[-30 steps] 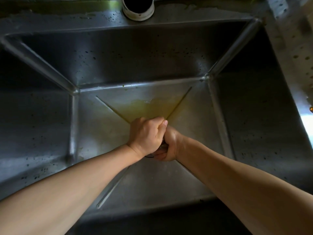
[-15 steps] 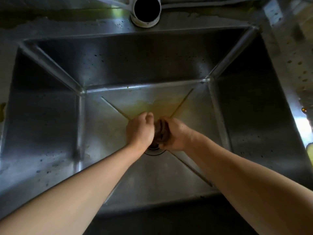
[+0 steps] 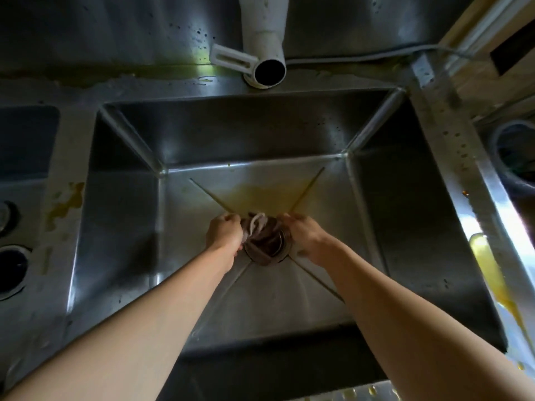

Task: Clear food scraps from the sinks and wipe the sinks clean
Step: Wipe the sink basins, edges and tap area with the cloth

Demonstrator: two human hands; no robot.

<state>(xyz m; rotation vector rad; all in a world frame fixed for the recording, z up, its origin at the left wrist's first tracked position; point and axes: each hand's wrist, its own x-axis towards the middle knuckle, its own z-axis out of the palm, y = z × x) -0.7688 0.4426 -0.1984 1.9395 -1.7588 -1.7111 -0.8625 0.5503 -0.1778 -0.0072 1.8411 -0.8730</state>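
Overhead, white faucet point(image 3: 267, 39); yellow stains point(image 3: 267, 195) behind the drain point(image 3: 269, 246).

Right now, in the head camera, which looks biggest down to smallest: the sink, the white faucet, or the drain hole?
1. sink, by far.
2. white faucet, though it sits nearer the camera.
3. drain, partly hidden by the hands.

Drain point(image 3: 265, 247) in sink point(image 3: 121, 215), below faucet point(image 3: 265, 44)
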